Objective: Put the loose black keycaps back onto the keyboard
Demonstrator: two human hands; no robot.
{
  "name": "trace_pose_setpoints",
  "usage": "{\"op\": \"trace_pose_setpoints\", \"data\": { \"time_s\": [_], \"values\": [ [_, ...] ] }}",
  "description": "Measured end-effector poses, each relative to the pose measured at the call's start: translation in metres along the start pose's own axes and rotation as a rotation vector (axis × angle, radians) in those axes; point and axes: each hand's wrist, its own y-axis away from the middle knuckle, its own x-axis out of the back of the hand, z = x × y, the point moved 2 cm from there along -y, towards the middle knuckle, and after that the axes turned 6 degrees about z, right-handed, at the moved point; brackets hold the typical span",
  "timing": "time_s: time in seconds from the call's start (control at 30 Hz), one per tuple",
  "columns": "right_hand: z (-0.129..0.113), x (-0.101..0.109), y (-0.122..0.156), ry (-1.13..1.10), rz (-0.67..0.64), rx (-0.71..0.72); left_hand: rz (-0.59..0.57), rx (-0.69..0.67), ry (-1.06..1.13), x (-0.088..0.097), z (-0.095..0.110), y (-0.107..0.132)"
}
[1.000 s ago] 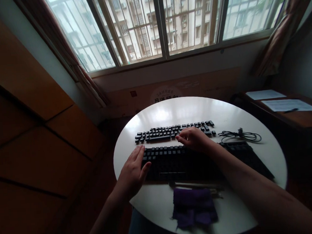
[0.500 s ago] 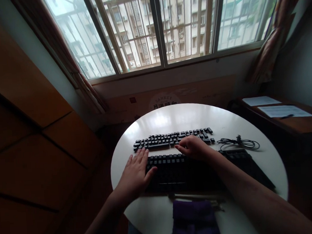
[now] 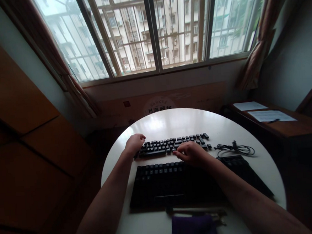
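Note:
Loose black keycaps [image 3: 158,146] lie in rows on a round white table [image 3: 183,120]. Nearer me is a black keyboard [image 3: 166,191], with keycaps seated only along its upper left part and the rest too dark to make out. My left hand [image 3: 135,143] is at the left end of the loose keycaps, its fingers curled together; what they hold, if anything, is hidden. Between the loose keycaps and the keyboard, my right hand [image 3: 191,153] hovers with fingers bent in and thumb against them. I cannot see whether a keycap is in it.
A coiled black cable [image 3: 235,149] rests right of the keycaps. Below the keyboard are a purple cloth [image 3: 194,230] and a thin blurred tool [image 3: 189,211]. Papers [image 3: 272,116] and a pen lie on a brown side table at the right.
My left hand has moved from the keyboard's upper left corner up to the left end of the loose keycaps, and its fingers have curled. My right hand stays about where it was.

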Motion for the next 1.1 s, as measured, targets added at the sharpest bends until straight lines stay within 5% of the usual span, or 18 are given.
{"op": "trace_pose_setpoints", "data": {
  "time_s": [0.33, 1.1],
  "values": [
    [-0.007, -0.001, -0.001, 0.005, -0.008, 0.015, 0.020, 0.037, 0.112, -0.008, -0.021, 0.000],
    [-0.005, -0.002, 0.000, -0.009, 0.006, 0.015, 0.034, 0.090, 0.008, -0.018, -0.021, -0.007]
  ]
}}
